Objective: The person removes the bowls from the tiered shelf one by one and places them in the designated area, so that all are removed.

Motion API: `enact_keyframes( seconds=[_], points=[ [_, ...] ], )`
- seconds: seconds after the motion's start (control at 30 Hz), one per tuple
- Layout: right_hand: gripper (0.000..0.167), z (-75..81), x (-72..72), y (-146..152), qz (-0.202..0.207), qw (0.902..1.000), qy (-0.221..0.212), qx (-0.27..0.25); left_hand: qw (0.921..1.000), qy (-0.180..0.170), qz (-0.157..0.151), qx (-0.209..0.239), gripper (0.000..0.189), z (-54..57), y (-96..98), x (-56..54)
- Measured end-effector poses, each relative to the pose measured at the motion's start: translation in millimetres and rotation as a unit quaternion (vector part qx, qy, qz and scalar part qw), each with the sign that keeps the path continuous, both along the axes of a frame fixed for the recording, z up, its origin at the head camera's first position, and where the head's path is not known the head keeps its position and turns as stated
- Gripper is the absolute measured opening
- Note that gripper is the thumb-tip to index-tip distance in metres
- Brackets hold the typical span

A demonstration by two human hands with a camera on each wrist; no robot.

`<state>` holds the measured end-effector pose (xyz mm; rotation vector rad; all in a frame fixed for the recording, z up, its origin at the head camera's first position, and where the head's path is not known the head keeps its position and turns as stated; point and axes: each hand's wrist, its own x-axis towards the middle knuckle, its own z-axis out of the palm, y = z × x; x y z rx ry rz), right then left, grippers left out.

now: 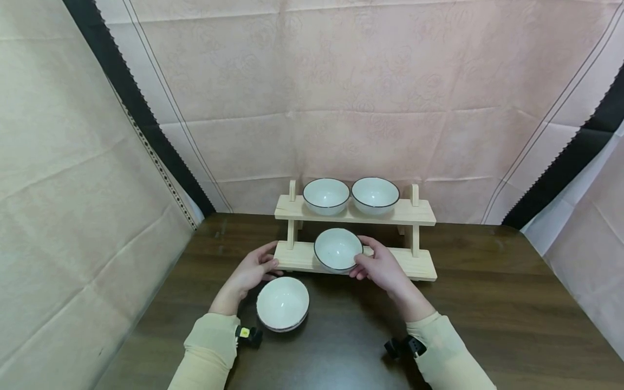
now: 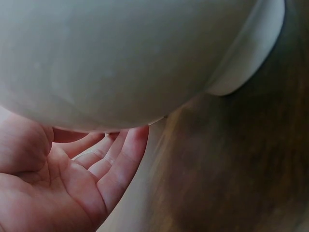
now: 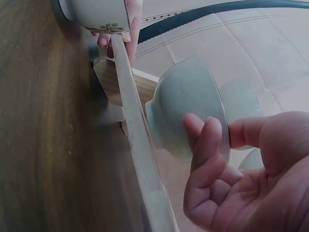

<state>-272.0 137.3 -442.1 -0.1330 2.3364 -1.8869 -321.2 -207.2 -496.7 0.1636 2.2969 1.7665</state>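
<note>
A white bowl with a dark rim (image 1: 338, 249) is at the left half of the lower shelf of a two-tier wooden rack (image 1: 390, 216). My right hand (image 1: 382, 266) pinches its right side, thumb and fingers at the rim. In the right wrist view, this bowl's (image 3: 186, 106) foot is at the shelf board; whether it touches is unclear. My left hand (image 1: 251, 271) holds the lower shelf's left end, fingers on both sides of the board. Nearby on the table stands a white bowl stack (image 1: 283, 303), whose wall hides part of my left fingers in the left wrist view.
Two similar bowls, one left (image 1: 326, 195) and one right (image 1: 375, 194), stand side by side on the upper shelf. Under everything is a dark brown wooden table (image 1: 502, 303). Behind the rack hangs a pale cloth (image 1: 365, 97), with more cloth at both sides.
</note>
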Motion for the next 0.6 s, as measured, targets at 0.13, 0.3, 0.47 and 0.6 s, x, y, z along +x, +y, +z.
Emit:
enact_keyframes(
  seconds=[0.13, 0.3, 0.47, 0.6],
  points=[
    [0.061, 3.2, 1.0, 2, 0.010, 0.9999, -0.002, 0.002, 1.0000, -0.001, 0.000, 0.002, 0.060, 0.8, 0.2, 0.4],
    [0.061, 5.3, 0.5, 6, 0.030, 0.9995, -0.005, 0.007, 1.0000, -0.001, 0.000, 0.006, 0.059, 0.2, -0.1, -0.2],
    [0.061, 7.3, 0.2, 12, 0.058, 0.9983, -0.002, 0.008, 1.0000, 0.002, -0.001, 0.005, 0.059, 0.3, -0.3, 0.0],
    [0.061, 8.8, 0.6, 17, 0.084, 0.9964, 0.002, 0.014, 1.0000, 0.003, -0.001, 0.007, 0.059, 0.9, 0.3, 0.5]
  ],
)
